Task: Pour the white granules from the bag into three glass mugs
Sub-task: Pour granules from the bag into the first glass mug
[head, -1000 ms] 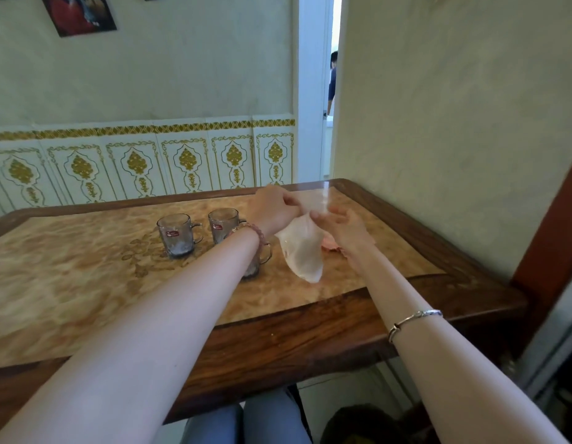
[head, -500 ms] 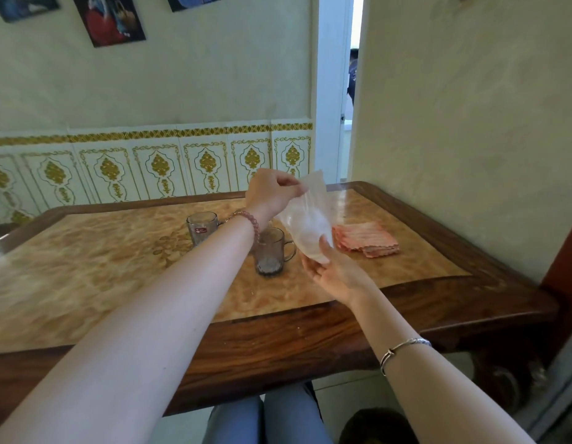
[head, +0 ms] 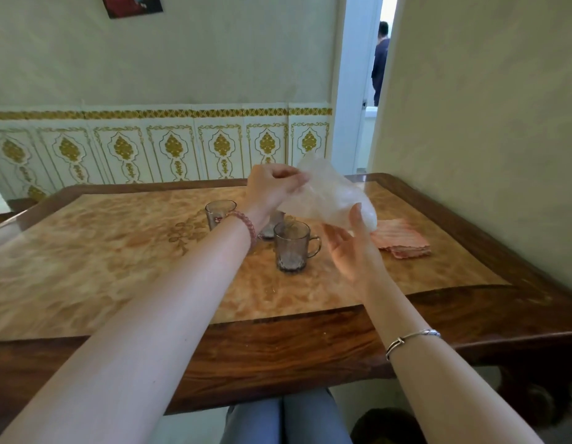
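Bag (head: pixel 329 197) of white granules is up over the table (head: pixel 118 251), our left hand (head: pixel 272 187) pinching its top, our right hand (head: pixel 352 248) cradling its belly on straight fingers. Nearest mug (head: pixel 291 246) waits just below; middle mug (head: pixel 273 225) and far mug (head: pixel 219 214) wait behind. How full they are, we cannot tell, so we judge pouring remains.

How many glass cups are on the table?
3. One mug stands nearest, under the bag. One is farther back on the left. A third sits between them, mostly hidden behind the left hand's wrist.
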The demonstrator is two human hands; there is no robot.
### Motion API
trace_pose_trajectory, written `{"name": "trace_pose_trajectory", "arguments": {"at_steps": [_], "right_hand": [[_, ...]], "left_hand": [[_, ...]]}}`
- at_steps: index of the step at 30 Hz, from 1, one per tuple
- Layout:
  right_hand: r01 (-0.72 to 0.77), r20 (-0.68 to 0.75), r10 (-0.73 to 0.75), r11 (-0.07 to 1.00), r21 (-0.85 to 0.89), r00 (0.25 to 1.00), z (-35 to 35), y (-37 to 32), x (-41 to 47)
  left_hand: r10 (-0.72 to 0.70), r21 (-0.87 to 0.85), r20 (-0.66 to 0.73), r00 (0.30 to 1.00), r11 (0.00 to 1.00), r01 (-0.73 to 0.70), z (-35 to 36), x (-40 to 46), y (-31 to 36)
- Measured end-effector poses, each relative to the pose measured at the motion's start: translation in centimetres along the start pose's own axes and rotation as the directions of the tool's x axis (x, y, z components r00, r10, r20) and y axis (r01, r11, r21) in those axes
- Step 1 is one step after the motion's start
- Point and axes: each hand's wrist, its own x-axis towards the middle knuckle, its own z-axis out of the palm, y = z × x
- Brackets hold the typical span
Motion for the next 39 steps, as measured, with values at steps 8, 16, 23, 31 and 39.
{"name": "trace_pose_trajectory", "arguments": {"at_steps": [8, 16, 23, 31, 39], "right_hand": [[0.085, -0.006, -0.087, 0.989, -0.123, 0.996, 0.9, 0.1, 2.6], [0.159, 0.01, -0.162, 0.958, -0.238, 0.987, 0.9, -0.1, 4.6], [0.129, 0.011, -0.13, 0.964, -0.232, 0.991, 0.5, 0.5, 6.2], [0.12, 0.177, -0.091, 0.981, -0.156, 0.98, 0.7, 1.7, 7.4], [0.155, 0.16, -0.122, 0.964, -0.217, 0.98, 0.9, 2.4, 8.7]], "left_hand": [[-0.037, -0.012, 0.011, 0.999, 0.999, 0.037, -0.4, 0.1, -4.1], [-0.101, -0.164, -0.027, 0.994, 0.982, 0.096, 0.2, 1.2, -7.0], [-0.171, -0.285, -0.047, 0.984, 0.947, 0.151, 0.6, 1.2, -9.7], [-0.167, -0.342, -0.074, 0.983, 0.93, 0.132, 0.5, 0.9, -11.0], [-0.17, -0.398, -0.125, 0.977, 0.911, 0.108, 0.8, 0.8, -12.6]]}}
